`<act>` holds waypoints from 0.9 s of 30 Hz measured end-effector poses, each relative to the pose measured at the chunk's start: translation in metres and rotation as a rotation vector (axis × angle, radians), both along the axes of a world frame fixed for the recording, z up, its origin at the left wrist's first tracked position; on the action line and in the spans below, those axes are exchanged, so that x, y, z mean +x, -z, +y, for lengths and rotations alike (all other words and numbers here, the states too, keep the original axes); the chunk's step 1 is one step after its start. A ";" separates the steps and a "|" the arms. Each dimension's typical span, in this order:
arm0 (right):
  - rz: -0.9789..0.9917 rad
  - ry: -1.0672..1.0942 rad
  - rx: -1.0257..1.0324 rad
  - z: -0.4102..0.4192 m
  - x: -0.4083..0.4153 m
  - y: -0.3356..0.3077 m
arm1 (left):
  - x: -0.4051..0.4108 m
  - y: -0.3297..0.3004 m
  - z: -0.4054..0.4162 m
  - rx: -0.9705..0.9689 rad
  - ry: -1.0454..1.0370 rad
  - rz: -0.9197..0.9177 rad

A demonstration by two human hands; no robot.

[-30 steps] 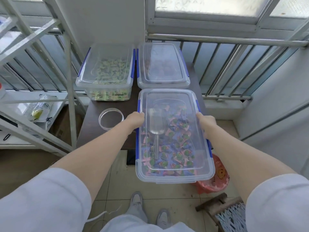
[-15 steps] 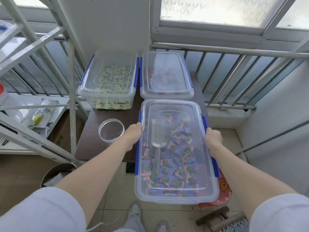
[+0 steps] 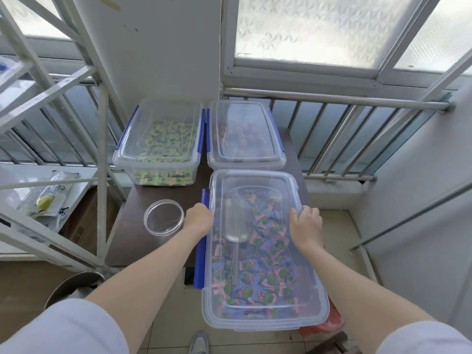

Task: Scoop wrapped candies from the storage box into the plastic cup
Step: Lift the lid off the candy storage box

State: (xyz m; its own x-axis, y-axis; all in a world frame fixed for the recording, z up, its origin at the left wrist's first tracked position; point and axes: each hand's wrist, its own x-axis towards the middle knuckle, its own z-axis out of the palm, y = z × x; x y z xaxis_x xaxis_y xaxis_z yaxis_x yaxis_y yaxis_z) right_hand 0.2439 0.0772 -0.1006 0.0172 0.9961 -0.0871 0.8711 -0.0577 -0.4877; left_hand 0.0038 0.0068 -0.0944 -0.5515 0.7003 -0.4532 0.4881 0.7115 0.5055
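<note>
The clear storage box (image 3: 263,312) lies at the table's front right, its near half hanging past the table edge. Through the shut clear lid (image 3: 255,182) I see blue, pink and green wrapped candies (image 3: 265,272) and a metal scoop (image 3: 236,226) lying on them. My left hand (image 3: 198,218) grips the box's left rim at the top of the blue latch (image 3: 200,259). My right hand (image 3: 305,223) holds the right rim, fingers curled over the lid's edge. The round clear plastic cup (image 3: 163,217) stands just left of my left hand.
Two more lidded boxes stand at the back of the dark table (image 3: 130,241): one with green candies (image 3: 161,144), one with reddish candies (image 3: 244,134). A white metal rack (image 3: 101,175) stands at the left, a railing (image 3: 332,98) behind, a metal bin (image 3: 74,287) on the floor.
My right hand has slid from the box's side up onto the lid's right edge. The left blue latch now sticks out from the box. The view has tilted upward.
</note>
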 end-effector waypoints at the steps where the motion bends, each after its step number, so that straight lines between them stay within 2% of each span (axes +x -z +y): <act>1: -0.019 -0.011 -0.008 -0.001 -0.002 0.000 | -0.001 0.002 -0.002 0.009 -0.043 -0.024; 3: -0.046 -0.012 -0.007 -0.002 -0.004 0.000 | -0.001 0.004 -0.003 0.014 -0.073 -0.061; 7: -0.100 0.029 -0.030 0.000 -0.006 -0.006 | 0.004 -0.016 0.008 0.019 -0.008 -0.070; 13: -0.108 0.103 -0.090 0.001 -0.008 -0.017 | 0.000 -0.019 0.018 0.018 0.137 0.231; 18: -0.087 0.138 -0.130 0.004 -0.008 -0.019 | 0.004 -0.024 0.008 0.093 0.191 0.183; 21: -0.107 0.126 -0.124 0.004 -0.009 -0.020 | 0.005 -0.024 0.007 0.007 0.230 0.100; 27: -0.089 0.120 -0.097 0.003 -0.008 -0.030 | 0.008 -0.034 0.009 0.010 0.223 0.132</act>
State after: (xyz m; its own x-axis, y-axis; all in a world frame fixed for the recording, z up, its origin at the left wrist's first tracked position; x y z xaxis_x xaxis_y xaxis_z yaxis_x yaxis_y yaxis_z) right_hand 0.2361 0.0804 -0.0710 0.1477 0.9734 -0.1754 0.8945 -0.2071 -0.3963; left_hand 0.0119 0.0163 -0.0605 -0.4373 0.8151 -0.3801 0.6946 0.5745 0.4330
